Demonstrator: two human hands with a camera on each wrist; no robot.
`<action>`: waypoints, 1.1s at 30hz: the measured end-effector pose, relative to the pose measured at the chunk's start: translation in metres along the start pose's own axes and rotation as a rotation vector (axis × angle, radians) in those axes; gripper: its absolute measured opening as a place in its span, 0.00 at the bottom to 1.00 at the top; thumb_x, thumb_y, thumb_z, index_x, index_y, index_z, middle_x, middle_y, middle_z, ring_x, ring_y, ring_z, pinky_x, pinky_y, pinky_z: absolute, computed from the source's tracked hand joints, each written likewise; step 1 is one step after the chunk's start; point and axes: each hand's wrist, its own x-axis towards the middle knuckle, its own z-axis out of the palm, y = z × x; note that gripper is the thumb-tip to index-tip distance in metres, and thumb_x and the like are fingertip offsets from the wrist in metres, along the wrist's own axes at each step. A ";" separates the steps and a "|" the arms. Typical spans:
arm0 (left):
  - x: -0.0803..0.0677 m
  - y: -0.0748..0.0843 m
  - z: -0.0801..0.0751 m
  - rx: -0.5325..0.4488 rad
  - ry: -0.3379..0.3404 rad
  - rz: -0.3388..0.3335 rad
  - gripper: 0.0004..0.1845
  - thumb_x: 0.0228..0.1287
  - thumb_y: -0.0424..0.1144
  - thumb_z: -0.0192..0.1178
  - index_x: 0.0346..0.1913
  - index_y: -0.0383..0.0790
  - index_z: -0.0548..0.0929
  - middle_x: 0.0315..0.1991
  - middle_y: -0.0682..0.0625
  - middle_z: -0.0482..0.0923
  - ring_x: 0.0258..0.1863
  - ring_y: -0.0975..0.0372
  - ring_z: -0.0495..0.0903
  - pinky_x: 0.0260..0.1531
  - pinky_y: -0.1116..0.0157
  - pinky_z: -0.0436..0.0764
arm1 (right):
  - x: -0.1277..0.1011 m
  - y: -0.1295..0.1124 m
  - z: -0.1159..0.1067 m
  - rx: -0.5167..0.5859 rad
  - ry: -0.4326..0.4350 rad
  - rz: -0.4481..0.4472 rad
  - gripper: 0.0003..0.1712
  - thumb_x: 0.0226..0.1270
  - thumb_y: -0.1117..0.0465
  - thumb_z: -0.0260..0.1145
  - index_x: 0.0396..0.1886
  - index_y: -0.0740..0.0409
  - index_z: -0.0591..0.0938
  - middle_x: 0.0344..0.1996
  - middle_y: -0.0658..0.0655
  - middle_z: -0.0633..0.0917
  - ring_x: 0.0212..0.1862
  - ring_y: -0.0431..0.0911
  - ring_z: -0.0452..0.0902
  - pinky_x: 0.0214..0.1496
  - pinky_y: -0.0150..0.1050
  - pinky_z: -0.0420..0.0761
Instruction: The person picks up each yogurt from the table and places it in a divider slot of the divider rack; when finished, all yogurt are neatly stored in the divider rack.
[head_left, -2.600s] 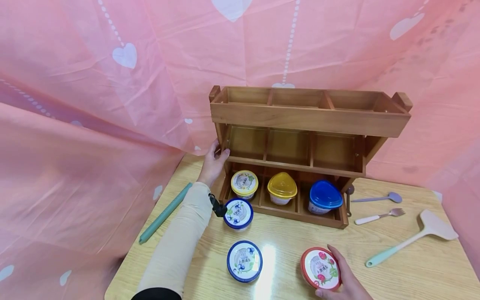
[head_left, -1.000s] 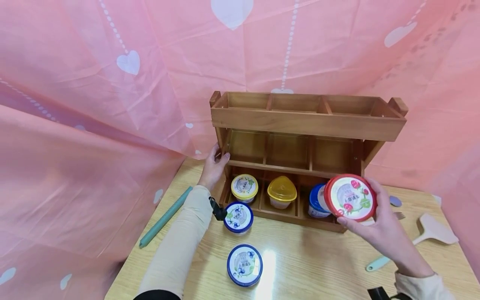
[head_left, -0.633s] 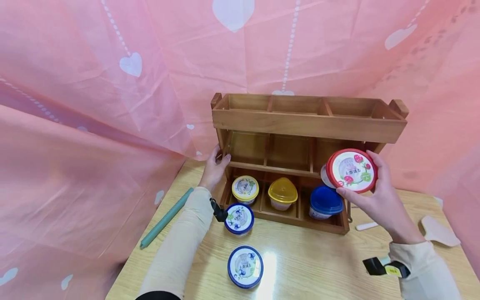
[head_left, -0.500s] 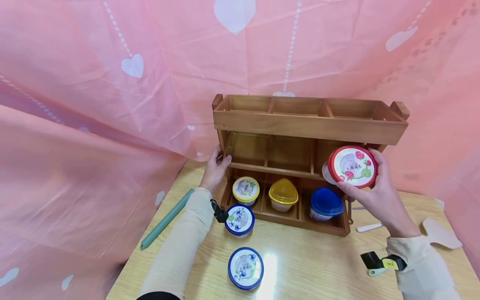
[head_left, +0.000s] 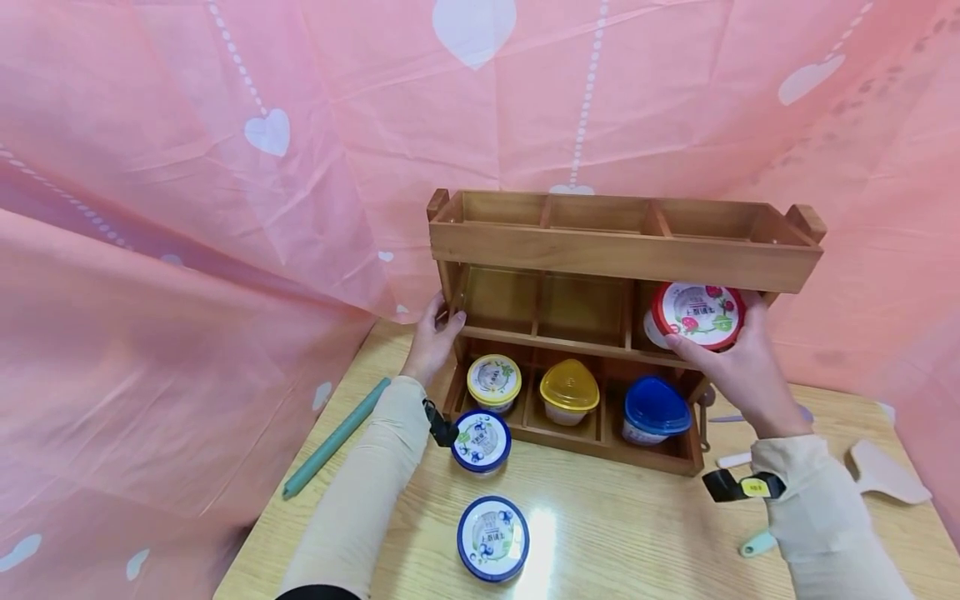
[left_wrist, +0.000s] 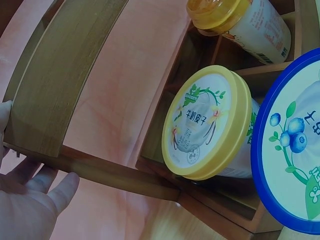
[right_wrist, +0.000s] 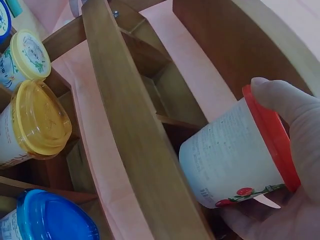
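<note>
My right hand [head_left: 738, 358] grips a white yogurt cup with a red strawberry lid [head_left: 699, 315], tilted at the right compartment of the middle tier of a wooden rack [head_left: 622, 254]. In the right wrist view, thumb and fingers hold the red lid's rim, and the cup [right_wrist: 232, 155] overlaps the tier's front board. My left hand [head_left: 432, 337] holds the rack's left side at middle-tier height. On the bottom tier sit a yellow-lidded round cup [head_left: 494, 379], a cup with a domed yellow lid [head_left: 569, 387] and one with a domed blue lid [head_left: 657, 406].
Two blue-lidded blueberry cups stand in front, one by the rack [head_left: 481, 441] and one nearer [head_left: 492, 538]. A green stick [head_left: 336, 437] lies left. Right of the rack lie a dark spoon [head_left: 705, 417], a white-handled fork [head_left: 733, 459] and a spatula [head_left: 888, 473]. Pink cloth [head_left: 360, 125] hangs behind.
My right hand has lifted the red-lidded cup from the table at front right and carried it up and back to the middle tier. My left hand stays on the rack.
</note>
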 end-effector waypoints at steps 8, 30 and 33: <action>-0.001 0.001 0.000 -0.005 0.003 0.003 0.33 0.75 0.46 0.53 0.77 0.54 0.55 0.75 0.48 0.58 0.73 0.51 0.61 0.72 0.54 0.65 | 0.010 0.016 0.009 0.013 0.008 0.007 0.57 0.62 0.52 0.73 0.77 0.36 0.42 0.72 0.61 0.58 0.68 0.57 0.59 0.51 0.10 0.67; -0.001 0.001 -0.001 0.004 -0.008 0.016 0.33 0.75 0.46 0.53 0.77 0.54 0.55 0.76 0.48 0.58 0.74 0.51 0.61 0.72 0.53 0.65 | 0.015 0.021 0.014 -0.050 0.011 -0.024 0.59 0.58 0.50 0.75 0.77 0.32 0.43 0.72 0.60 0.59 0.69 0.61 0.59 0.71 0.55 0.68; -0.002 0.002 -0.001 0.003 -0.007 0.017 0.32 0.75 0.46 0.53 0.77 0.55 0.55 0.75 0.48 0.58 0.74 0.51 0.61 0.72 0.53 0.65 | 0.013 0.019 0.012 -0.066 0.033 -0.057 0.58 0.57 0.51 0.76 0.76 0.30 0.46 0.71 0.58 0.62 0.67 0.58 0.61 0.68 0.35 0.73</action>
